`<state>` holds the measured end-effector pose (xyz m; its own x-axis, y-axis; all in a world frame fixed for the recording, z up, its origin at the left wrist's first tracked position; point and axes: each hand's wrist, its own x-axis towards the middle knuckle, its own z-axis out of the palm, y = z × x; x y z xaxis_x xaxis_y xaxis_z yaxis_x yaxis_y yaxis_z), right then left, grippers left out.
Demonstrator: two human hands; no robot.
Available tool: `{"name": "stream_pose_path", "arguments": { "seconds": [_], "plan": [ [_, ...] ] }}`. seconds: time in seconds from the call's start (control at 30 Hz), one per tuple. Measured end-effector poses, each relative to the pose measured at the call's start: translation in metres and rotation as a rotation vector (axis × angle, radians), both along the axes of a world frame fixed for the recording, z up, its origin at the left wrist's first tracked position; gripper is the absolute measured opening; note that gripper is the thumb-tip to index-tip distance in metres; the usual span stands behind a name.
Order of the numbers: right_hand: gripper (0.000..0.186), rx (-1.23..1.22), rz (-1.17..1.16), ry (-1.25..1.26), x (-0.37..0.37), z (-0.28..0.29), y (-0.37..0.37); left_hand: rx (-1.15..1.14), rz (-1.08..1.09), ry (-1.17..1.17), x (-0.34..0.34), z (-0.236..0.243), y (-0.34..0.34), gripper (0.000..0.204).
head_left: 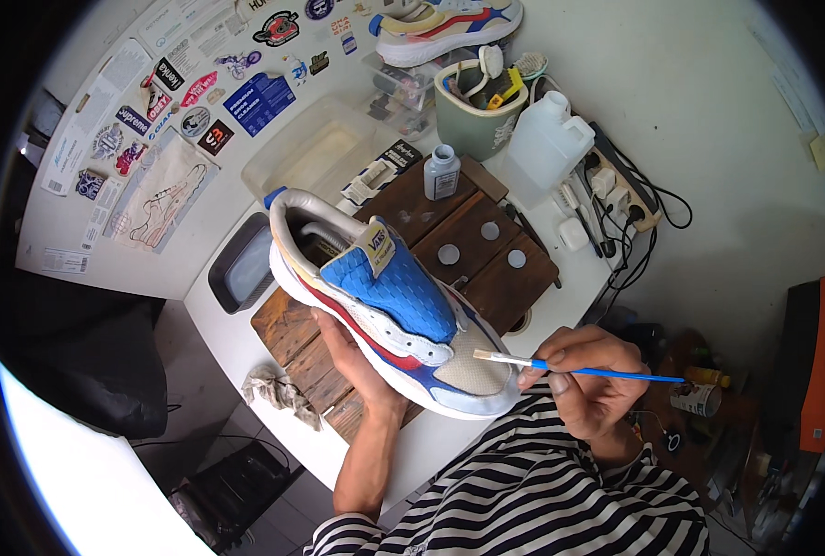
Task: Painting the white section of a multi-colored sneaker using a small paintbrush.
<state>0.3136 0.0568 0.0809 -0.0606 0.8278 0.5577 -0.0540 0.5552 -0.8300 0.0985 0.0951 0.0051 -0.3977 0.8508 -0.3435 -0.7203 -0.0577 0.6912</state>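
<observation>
A multicoloured sneaker (389, 278) without laces is held up over the table, its toe pointing toward the lower right. My left hand (361, 366) supports it from below and the side, fingers partly hidden behind the sole. In my right hand (590, 380) is a paintbrush (607, 373) with a blue handle, pinched between thumb and fingers. Its pale bristles lie at the cream mesh of the toe; whether they touch it I cannot tell. Inside the sneaker's opening a grey, ribbed, curved piece (324, 233) shows.
Behind the sneaker, a dark wooden board (514, 301) bears small round dishes (448, 254) and an uncapped bottle (442, 172). Farther back stand a white jug (547, 144), a green bucket (477, 120) of brushes and another sneaker (449, 28). A crumpled cloth (281, 394) lies at left; a power strip (621, 181) at right.
</observation>
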Motion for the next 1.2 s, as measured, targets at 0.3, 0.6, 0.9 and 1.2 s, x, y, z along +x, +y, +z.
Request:
{"name": "stream_pose_path", "arguments": {
  "seconds": [0.3, 0.6, 0.9, 1.2],
  "plan": [
    [0.012, 0.185, -0.081, -0.200, 0.032, 0.028, 0.013, 0.155, -0.014, -0.045, 0.052, -0.004, 0.022, 0.061],
    [0.014, 0.200, -0.068, -0.332, 0.026, 0.026, 0.019, 0.189, 0.004, -0.013, 0.048, -0.004, 0.027, 0.062],
    [0.015, 0.194, -0.070, -0.346, 0.014, 0.022, 0.021, 0.154, 0.058, -0.071, 0.043, -0.007, 0.030, 0.065],
    [0.016, 0.199, -0.087, -0.309, 0.015, 0.017, 0.022, 0.157, 0.024, -0.068, 0.041, -0.006, 0.029, 0.063]
  ]
}}
